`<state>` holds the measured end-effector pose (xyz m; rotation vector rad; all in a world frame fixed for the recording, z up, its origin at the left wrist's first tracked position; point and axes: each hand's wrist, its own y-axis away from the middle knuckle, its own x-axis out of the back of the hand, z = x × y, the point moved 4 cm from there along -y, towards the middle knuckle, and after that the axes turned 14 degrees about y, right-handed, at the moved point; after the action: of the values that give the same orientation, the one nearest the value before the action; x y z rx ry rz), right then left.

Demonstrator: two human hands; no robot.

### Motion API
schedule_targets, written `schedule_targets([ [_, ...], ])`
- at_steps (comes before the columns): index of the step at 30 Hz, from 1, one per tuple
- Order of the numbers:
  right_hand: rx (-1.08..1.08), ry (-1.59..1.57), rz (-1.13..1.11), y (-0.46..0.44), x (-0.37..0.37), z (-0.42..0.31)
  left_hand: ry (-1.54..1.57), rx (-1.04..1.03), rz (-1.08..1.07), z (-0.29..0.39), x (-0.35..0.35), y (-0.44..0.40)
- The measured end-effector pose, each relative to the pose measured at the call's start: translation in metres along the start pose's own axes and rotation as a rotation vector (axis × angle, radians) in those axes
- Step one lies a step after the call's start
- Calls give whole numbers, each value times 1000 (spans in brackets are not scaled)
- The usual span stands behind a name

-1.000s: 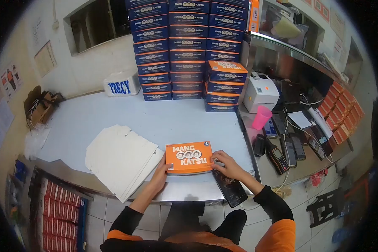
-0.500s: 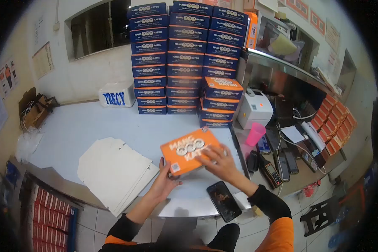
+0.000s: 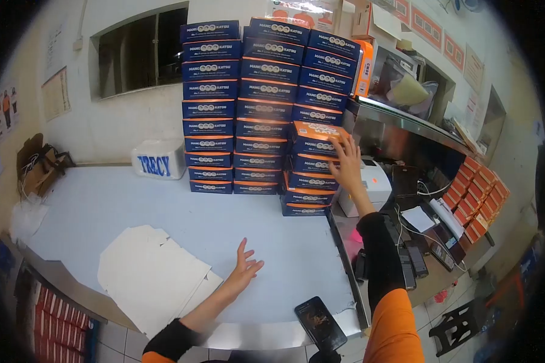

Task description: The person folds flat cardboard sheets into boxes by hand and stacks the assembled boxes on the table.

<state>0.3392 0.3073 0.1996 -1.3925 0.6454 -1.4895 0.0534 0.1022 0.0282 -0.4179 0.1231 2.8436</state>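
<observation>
My right hand (image 3: 348, 163) reaches to the front right stack, its fingers spread against the right end of the top box (image 3: 312, 147). That box has a navy front and an orange lid lettered in white. Similar boxes lie beneath it, and taller columns of navy boxes (image 3: 266, 90) rise behind and to the left. My left hand (image 3: 243, 270) hovers above the pale tabletop (image 3: 278, 254) with fingers apart, holding nothing. Left of it lie flat white cardboard pieces (image 3: 151, 266). A dark phone (image 3: 320, 323) rests at the table's front edge.
A white wrapped block (image 3: 158, 160) with blue lettering sits against the wall. At right are a white printer (image 3: 372, 184), a partly covered pink cup (image 3: 356, 235), several handheld devices with cables, and stacked small orange boxes (image 3: 475, 202). A stool (image 3: 456, 330) stands on the floor.
The orange-lidded box that both hands held over the table now sits on the front right stack. My right hand has moved up and forward with it; my left hand has let go.
</observation>
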Motion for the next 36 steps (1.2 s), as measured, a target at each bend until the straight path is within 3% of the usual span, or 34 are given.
schedule_targets([
  [2,-74,0,-46,13,-12,5,-16,36,-33,-2,0,-36],
  [4,-419,-286,187,32,-16,16,-48,21,-61,-6,0,-81],
  [5,-419,-279,185,42,-21,15,-37,10,-66,-5,-2,-103],
  [7,-1100,-647,9,86,-56,33,-34,-9,-71,-3,-5,-152],
  [9,-1183,-720,-193,125,-122,57,-41,-17,-77,-5,-9,-198],
  [10,-1136,-1024,-266,130,-128,50,12,-45,-58,-6,-10,-219],
  [12,-1070,-1323,-327,144,-140,37,62,-73,-48,-9,-19,-242],
  [14,-1014,-1325,-401,162,-159,33,216,20,-93,-21,-31,-257],
  [15,-998,-1324,-424,169,-169,34,212,-34,-120,-31,-35,-270],
  [17,-947,-960,-552,183,-187,39,155,-58,-69,-39,-41,-273],
  [23,-848,-697,-537,169,-167,33,-11,-116,48,-43,-44,-275],
  [25,-878,-680,-521,171,-178,31,-47,-120,71,-48,-47,-279],
  [27,-904,-659,-507,166,-169,26,-171,-291,159,-48,-48,-282],
  [36,-911,-689,-589,166,-155,29,-120,-297,184,-57,-44,-295],
])
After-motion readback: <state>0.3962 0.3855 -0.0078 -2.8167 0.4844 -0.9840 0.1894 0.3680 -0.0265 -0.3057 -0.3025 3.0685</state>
